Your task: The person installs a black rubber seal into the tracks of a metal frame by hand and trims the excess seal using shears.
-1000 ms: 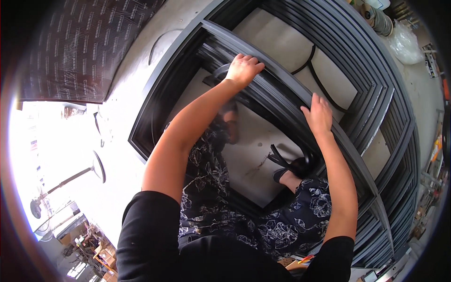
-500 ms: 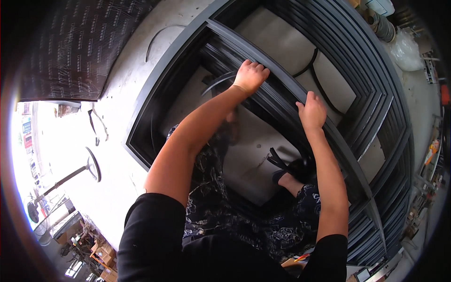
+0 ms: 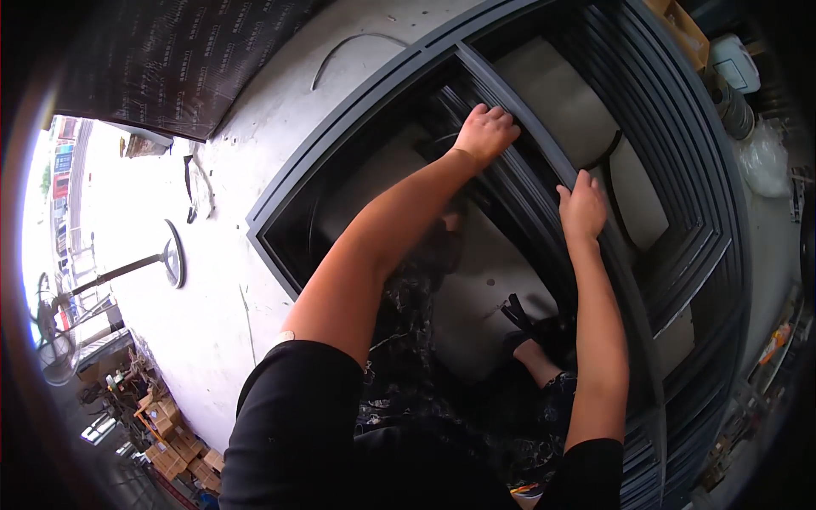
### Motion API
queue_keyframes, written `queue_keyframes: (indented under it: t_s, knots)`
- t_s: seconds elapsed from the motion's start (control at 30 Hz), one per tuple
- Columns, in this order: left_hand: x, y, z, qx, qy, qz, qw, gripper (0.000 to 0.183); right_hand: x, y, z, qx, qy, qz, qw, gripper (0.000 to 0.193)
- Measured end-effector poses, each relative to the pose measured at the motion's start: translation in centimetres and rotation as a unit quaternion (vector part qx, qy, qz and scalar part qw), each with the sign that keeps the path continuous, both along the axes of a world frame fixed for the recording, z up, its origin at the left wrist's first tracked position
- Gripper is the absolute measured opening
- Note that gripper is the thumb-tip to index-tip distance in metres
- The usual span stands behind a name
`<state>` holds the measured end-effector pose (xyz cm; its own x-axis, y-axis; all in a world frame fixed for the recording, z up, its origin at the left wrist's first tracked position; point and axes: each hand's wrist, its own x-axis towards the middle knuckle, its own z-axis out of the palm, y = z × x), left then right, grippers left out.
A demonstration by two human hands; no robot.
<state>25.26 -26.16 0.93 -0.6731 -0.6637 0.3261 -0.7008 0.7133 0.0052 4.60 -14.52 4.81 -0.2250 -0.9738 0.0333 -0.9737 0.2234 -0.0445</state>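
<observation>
Stacked dark grey window frames (image 3: 544, 127) lie around me, and a crossbar runs between two openings of the top one. My left hand (image 3: 489, 132) is closed with its fingers curled over this crossbar towards its far end. Nearer to me, my right hand (image 3: 584, 204) grips the same bar, thumb on the left side and fingers over the top. The undersides of both hands are hidden. A loose black rubber strip (image 3: 625, 223) curves through the right-hand opening. More black strip (image 3: 515, 313) lies beside my foot inside the left-hand opening.
A pedestal fan (image 3: 172, 255) lies or leans on the pale floor at left. Cardboard boxes (image 3: 174, 446) are piled at lower left. A dark printed panel (image 3: 170, 68) covers the upper left. Clear plastic wrap (image 3: 765, 161) and a coiled roll (image 3: 731, 106) sit at upper right.
The whole view has turned, so the frames appear farther right and lower. Both hands are still on the crossbar and seem slightly nearer its far end.
</observation>
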Motion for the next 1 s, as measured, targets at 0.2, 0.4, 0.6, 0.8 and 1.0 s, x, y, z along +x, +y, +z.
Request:
queue_keyframes:
  t_s: [0.2,0.4,0.6,0.8,1.0]
  knots:
    - [2.9,-2.5,0.4,0.090,0.080,0.227,0.966,0.011,0.3,0.1,-0.1,-0.014,-0.011,0.012,1.000,0.044]
    - [-0.7,-3.8,-1.2,0.304,0.373,0.524,0.703,0.033,0.1,0.3,-0.5,-0.002,0.002,0.010,1.000,0.045]
    - [-0.3,-5.8,-1.7,0.348,0.484,0.524,0.609,0.047,0.1,0.4,-0.5,-0.015,0.018,0.014,1.000,0.045]
    - [1.6,-5.9,-0.1,0.391,0.378,0.483,0.686,0.052,0.2,0.4,-0.7,-0.013,0.026,0.013,0.999,0.046]
    - [4.2,-5.0,0.3,0.454,0.280,0.405,0.743,0.049,0.0,0.4,-0.6,-0.020,0.044,0.031,0.998,0.047]
